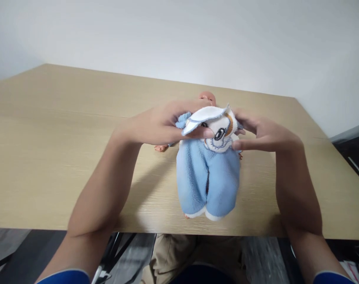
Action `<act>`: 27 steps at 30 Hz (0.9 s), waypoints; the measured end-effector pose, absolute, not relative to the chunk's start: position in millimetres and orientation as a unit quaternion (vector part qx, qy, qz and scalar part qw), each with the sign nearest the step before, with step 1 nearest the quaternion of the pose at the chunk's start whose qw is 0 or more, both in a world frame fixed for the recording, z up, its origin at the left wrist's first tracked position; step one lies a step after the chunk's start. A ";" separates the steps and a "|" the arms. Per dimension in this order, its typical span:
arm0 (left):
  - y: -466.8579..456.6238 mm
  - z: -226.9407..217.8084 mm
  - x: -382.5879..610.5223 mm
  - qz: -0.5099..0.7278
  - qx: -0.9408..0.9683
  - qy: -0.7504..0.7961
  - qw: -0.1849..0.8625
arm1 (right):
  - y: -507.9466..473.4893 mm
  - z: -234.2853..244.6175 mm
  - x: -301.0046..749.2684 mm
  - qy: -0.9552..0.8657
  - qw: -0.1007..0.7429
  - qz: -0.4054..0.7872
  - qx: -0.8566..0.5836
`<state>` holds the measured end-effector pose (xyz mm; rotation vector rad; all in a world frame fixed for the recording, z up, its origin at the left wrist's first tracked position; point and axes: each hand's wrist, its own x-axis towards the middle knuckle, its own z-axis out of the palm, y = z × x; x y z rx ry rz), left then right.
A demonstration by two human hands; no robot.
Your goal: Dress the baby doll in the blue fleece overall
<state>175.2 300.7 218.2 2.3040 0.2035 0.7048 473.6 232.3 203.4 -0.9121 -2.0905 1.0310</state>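
Note:
A doll (pixel 207 96) lies on its back on the table, its feet toward me. It wears light blue fleece clothing (pixel 192 173) with white cuffs. A white patch with embroidered black eyes (pixel 219 133) covers the chest part, and the fabric there is lifted and folded. My left hand (pixel 167 122) grips the upper left of the clothing, thumb on the patch and fingers behind the fabric. At the other side, my right hand (pixel 259 132) has its thumb and fingers about the garment's right edge. One small doll hand (pixel 160 148) shows below my left wrist; my hands hide most of the upper body.
The wooden table (pixel 79 157) has its front edge close to my lap. A white wall (pixel 179 39) stands behind it. Dark objects (pixel 353 146) stand beyond the table's right edge.

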 end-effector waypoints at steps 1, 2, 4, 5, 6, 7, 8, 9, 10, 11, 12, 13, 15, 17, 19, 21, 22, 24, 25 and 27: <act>299.4 219.2 175.0 0.250 0.900 0.060 0.351 | 235.5 202.3 474.6 -0.806 0.294 0.394 -0.331; 298.1 220.0 174.7 0.238 0.905 0.046 0.348 | 237.7 201.2 475.2 -0.815 0.280 0.394 -0.319; 296.9 220.7 172.9 0.231 0.906 0.060 0.349 | 238.5 199.9 475.8 -0.824 0.274 0.391 -0.305; 297.7 220.7 171.3 0.229 0.902 0.077 0.358 | 237.3 199.7 476.2 -0.824 0.287 0.388 -0.297; 299.6 220.4 169.2 0.219 0.897 0.094 0.372 | 235.4 199.7 476.7 -0.819 0.308 0.385 -0.293; 302.6 219.8 166.8 0.199 0.893 0.108 0.390 | 233.2 199.7 477.3 -0.810 0.339 0.381 -0.290; 306.6 219.1 164.2 0.171 0.889 0.116 0.408 | 231.1 199.7 477.9 -0.797 0.372 0.376 -0.290; 311.1 218.1 161.9 0.142 0.887 0.112 0.426 | 229.3 199.5 478.4 -0.784 0.401 0.373 -0.294; 315.4 217.1 160.1 0.120 0.884 0.102 0.440 | 228.0 198.9 478.7 -0.769 0.426 0.369 -0.301; 319.1 216.2 159.0 0.109 0.882 0.091 0.449 | 227.2 197.9 478.8 -0.757 0.443 0.367 -0.311; 321.7 215.3 158.8 0.114 0.880 0.075 0.455 | 227.1 196.7 478.6 -0.749 0.451 0.367 -0.318; 322.9 214.7 159.5 0.134 0.878 0.056 0.456 | 227.4 195.3 478.2 -0.746 0.453 0.370 -0.319; 321.7 213.9 162.9 0.188 0.877 0.019 0.442 | 229.2 192.2 476.7 -0.752 0.435 0.380 -0.319; 318.0 213.1 167.2 0.224 0.877 -0.005 0.426 | 231.9 189.4 474.6 -0.765 0.399 0.384 -0.328; 314.8 211.4 171.4 0.240 0.873 -0.006 0.425 | 235.3 186.2 472.3 -0.780 0.359 0.378 -0.346; 313.2 208.5 175.1 0.255 0.866 -0.001 0.431 | 239.1 181.4 470.0 -0.801 0.309 0.371 -0.353; 312.8 207.0 177.0 0.262 0.863 0.001 0.431 | 241.0 178.3 468.9 -0.813 0.282 0.369 -0.350; 311.9 204.7 180.5 0.274 0.861 -0.003 0.429 | 244.7 171.6 466.7 -0.834 0.235 0.369 -0.337; 311.2 204.1 182.0 0.278 0.861 -0.001 0.425 | 246.2 168.7 465.6 -0.840 0.221 0.371 -0.328; 309.3 204.4 183.1 0.280 0.865 0.021 0.415 | 247.9 165.5 463.3 -0.845 0.213 0.378 -0.312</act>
